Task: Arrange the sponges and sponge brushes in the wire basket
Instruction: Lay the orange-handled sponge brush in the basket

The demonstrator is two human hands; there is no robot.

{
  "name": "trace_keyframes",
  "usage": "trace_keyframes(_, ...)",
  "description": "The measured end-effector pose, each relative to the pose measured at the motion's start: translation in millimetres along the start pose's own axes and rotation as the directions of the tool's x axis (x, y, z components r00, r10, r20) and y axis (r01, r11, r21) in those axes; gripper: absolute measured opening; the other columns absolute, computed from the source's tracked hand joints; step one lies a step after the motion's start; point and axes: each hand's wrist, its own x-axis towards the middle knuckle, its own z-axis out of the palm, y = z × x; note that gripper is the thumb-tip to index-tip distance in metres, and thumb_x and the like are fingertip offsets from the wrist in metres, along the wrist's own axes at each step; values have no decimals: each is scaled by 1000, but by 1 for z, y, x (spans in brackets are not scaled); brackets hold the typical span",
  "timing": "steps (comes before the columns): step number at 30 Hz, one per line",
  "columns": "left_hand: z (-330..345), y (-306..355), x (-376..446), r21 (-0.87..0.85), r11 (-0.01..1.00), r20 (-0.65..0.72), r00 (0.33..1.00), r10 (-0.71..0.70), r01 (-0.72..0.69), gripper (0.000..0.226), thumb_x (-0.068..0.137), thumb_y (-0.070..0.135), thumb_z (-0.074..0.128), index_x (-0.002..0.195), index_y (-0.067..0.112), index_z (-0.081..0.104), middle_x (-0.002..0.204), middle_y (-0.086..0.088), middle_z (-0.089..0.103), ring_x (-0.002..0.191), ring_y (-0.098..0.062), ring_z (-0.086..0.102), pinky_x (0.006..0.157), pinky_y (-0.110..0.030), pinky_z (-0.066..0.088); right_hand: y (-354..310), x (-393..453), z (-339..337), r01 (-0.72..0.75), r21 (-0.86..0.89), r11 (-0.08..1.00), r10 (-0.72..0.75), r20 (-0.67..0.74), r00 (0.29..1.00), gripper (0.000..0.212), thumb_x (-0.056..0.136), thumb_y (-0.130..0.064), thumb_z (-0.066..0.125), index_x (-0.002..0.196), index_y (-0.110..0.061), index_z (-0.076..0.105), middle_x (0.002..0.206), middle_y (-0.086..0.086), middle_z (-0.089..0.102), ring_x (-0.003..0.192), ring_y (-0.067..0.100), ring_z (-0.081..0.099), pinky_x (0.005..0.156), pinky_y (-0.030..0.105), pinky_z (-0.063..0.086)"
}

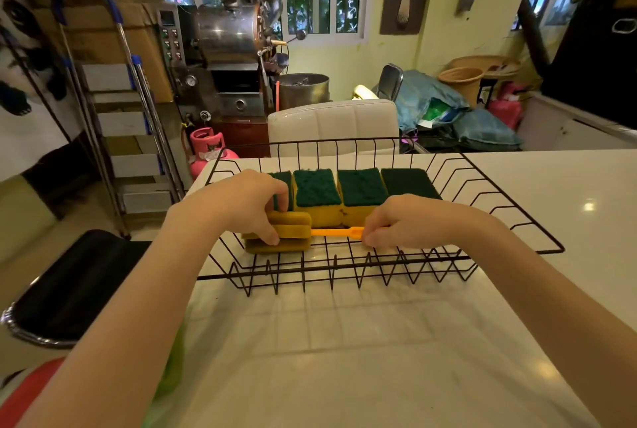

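Observation:
A black wire basket (537, 248) stands on the white table. Along its far side lie several yellow sponges with green scouring tops (319, 193). At the basket's near left, yellow sponge brushes (293, 224) lie stacked, one with an orange handle (336, 232) pointing right. My left hand (248, 202) grips the top brush's sponge head with fingers and thumb. My right hand (406, 221) pinches the end of the orange handle. The lower brush (275, 247) lies partly hidden under the top one.
The white table (362, 352) extends toward me and to the right of the basket. A black stool (76, 286) stands at the left, a white chair back (331, 124) behind the table, a stepladder (117, 124) and a pink gas cylinder (206, 148) further left.

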Motion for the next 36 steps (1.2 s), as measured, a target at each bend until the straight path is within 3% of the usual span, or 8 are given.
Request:
trace_keyframes(4, 1, 2, 0, 26, 1000, 13, 1000, -17, 17, 44, 69, 29, 72, 107, 25, 50, 97, 3, 49, 90, -16, 48, 71, -27, 40, -1, 0, 2, -30, -32, 999, 33, 91, 995, 34, 91, -31, 46, 120, -18, 57, 132, 4, 52, 121, 21, 45, 94, 27, 32)
trace_keyframes(8, 2, 5, 0, 46, 998, 43, 999, -34, 32, 51, 71, 33, 70, 115, 24, 47, 100, 3, 47, 92, -17, 46, 76, -28, 42, -2, -1, 1, -25, -28, 999, 27, 107, 994, 35, 91, -33, 46, 121, -19, 56, 136, 5, 50, 124, 22, 42, 100, 31, 31)
trace_keyframes(15, 4, 7, 0, 88, 996, 84, 996, -39, 31, 55, 73, 34, 67, 121, 24, 43, 104, 1, 46, 92, -16, 43, 75, -28, 40, -4, -2, 2, -4, -28, 1000, 7, 102, 995, 32, 90, -33, 47, 118, -20, 56, 126, 2, 54, 113, 18, 47, 93, 28, 35)
trace_keyframes(22, 2, 6, -1, 24, 1000, 68, 997, -20, 18, 50, 77, 41, 61, 121, 24, 45, 113, -2, 51, 92, -15, 44, 78, -28, 41, -3, -3, -2, 50, 25, 998, -49, -42, 998, 29, 90, -31, 49, 117, -25, 57, 117, -2, 55, 102, 14, 49, 80, 23, 37)
trace_keyframes(24, 0, 5, -2, 2, 1000, 55, 998, -12, 12, 47, 79, 42, 58, 120, 24, 46, 114, -3, 53, 93, -16, 46, 80, -29, 43, -2, -3, -4, 84, 60, 995, -79, -82, 994, 27, 89, -28, 50, 116, -26, 57, 113, -6, 56, 97, 9, 51, 74, 16, 38)
trace_keyframes(26, -4, 5, -5, -33, 999, 4, 1000, 10, -10, 44, 80, 41, 57, 119, 24, 47, 116, -3, 56, 95, -17, 49, 81, -28, 44, -1, -4, -8, 124, 126, 984, -103, -163, 981, 29, 89, -24, 51, 117, -28, 55, 116, -7, 58, 98, 5, 52, 75, 12, 38)
trace_keyframes(31, -3, 16, -6, -97, 979, -296, 944, 146, -182, 50, 84, 38, 52, 130, 26, 38, 135, -1, 46, 120, -18, 43, 94, -31, 36, -3, 0, -10, 198, 145, 969, -129, -388, 913, 45, 89, -18, 51, 132, -27, 40, 134, -2, 50, 113, 5, 43, 91, 22, 35)
trace_keyframes(36, 15, 30, 2, 52, 990, -49, 989, 137, -134, 66, 85, 44, 46, 140, 24, 16, 152, -2, 20, 137, -20, 20, 111, -39, 21, -17, 13, -1, 164, -26, 986, -166, -210, 964, 55, 89, -23, 48, 140, -22, 27, 144, 3, 38, 126, 18, 38, 95, 25, 32)
